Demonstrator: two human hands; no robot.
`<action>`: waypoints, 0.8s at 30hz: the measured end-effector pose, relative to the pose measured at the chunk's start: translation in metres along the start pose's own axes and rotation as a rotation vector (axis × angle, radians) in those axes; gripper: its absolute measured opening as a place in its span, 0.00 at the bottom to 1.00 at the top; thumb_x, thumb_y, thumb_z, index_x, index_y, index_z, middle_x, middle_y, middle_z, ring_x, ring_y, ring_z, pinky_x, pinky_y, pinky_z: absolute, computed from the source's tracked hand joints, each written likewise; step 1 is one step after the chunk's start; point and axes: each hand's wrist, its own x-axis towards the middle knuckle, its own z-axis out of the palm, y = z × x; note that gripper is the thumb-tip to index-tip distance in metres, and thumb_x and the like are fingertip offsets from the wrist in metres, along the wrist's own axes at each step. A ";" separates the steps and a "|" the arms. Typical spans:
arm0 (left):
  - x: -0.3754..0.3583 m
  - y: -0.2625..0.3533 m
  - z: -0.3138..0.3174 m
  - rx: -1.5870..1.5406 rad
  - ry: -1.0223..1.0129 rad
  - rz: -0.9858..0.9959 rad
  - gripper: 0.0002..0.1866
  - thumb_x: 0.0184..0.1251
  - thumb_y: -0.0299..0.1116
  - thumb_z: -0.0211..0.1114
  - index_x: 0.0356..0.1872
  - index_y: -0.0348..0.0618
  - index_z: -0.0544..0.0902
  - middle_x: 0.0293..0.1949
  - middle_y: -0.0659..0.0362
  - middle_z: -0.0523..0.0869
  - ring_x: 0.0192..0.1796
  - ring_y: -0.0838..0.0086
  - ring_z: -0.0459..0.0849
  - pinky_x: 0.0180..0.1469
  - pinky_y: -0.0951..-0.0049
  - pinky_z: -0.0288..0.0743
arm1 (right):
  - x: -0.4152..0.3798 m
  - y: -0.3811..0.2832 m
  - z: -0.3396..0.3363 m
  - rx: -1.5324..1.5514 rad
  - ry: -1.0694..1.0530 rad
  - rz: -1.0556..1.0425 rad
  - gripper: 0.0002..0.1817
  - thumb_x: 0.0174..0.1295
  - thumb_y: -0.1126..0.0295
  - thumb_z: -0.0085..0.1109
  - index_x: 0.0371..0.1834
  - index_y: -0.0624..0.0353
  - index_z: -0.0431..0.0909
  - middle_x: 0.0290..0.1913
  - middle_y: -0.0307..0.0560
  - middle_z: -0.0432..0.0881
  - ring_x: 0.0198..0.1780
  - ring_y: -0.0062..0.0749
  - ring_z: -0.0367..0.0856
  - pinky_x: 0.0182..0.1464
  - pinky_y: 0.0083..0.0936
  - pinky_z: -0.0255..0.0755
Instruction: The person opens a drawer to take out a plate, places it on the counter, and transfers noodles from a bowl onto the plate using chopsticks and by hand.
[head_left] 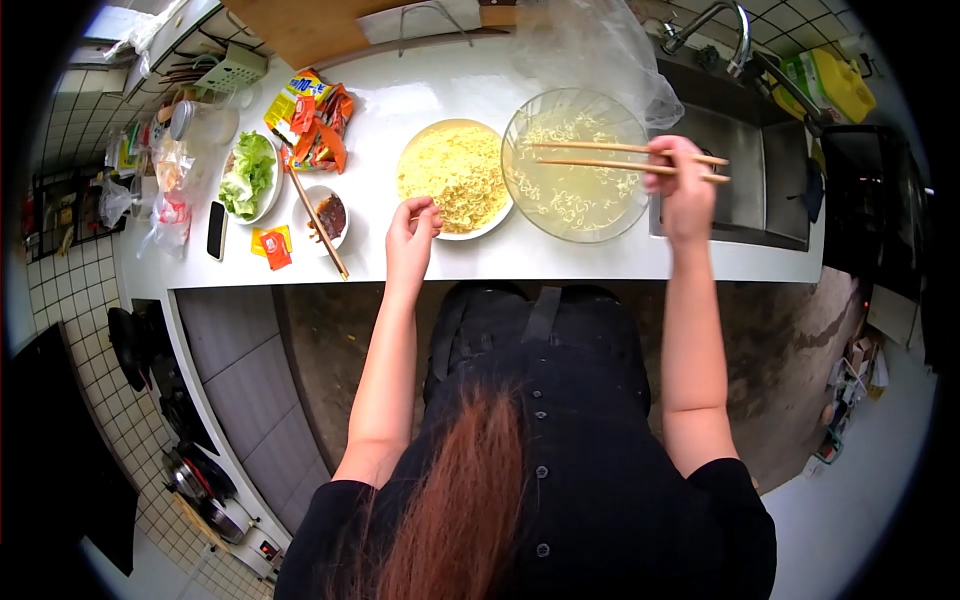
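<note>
Along the front edge of the white counter [560,262], two bare hands are at work over two vessels. The right hand [681,185] grasps two wooden chopsticks [600,148], their tips above one clear glass bowl [590,238] that holds cloudy liquid and scattered noodle pieces; whether the tips touch the liquid I cannot tell. The left hand [413,220], fingers loosely curled, is at the near left rim of one plate [480,236] heaped with yellow noodles [455,175]; I cannot tell whether it pinches anything. This plate sits just left of the glass bowl. Toward the counter's left end are one dish [270,205] of lettuce [248,180], one small bowl [303,226] of dark sauce, one phone [216,232] and two small sachets [275,247]. Behind the sauce lie crumpled packets [310,115], too overlapped to count. One sink [740,190] is at the right end.
</note>
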 end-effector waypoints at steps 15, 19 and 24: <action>-0.008 -0.003 0.020 0.001 -0.162 -0.022 0.09 0.65 0.26 0.52 0.44 0.34 0.74 0.35 0.58 0.79 0.33 0.80 0.76 0.38 0.81 0.72 | 0.018 0.038 -0.061 -0.308 -0.067 0.272 0.14 0.64 0.65 0.45 0.30 0.62 0.77 0.21 0.35 0.72 0.19 0.14 0.69 0.20 0.12 0.63; -0.010 -0.008 0.022 -0.013 -0.159 -0.004 0.09 0.63 0.25 0.54 0.42 0.35 0.75 0.33 0.59 0.79 0.31 0.79 0.77 0.37 0.80 0.72 | 0.007 0.067 -0.051 0.002 -0.100 0.385 0.14 0.65 0.65 0.44 0.34 0.67 0.74 0.23 0.40 0.72 0.23 0.20 0.71 0.23 0.15 0.65; -0.014 -0.007 0.025 0.005 -0.166 -0.012 0.08 0.63 0.25 0.54 0.42 0.35 0.75 0.33 0.59 0.80 0.31 0.79 0.76 0.37 0.80 0.72 | -0.004 0.075 -0.035 0.268 -0.054 0.403 0.13 0.65 0.66 0.45 0.33 0.67 0.73 0.24 0.43 0.72 0.24 0.24 0.71 0.25 0.18 0.65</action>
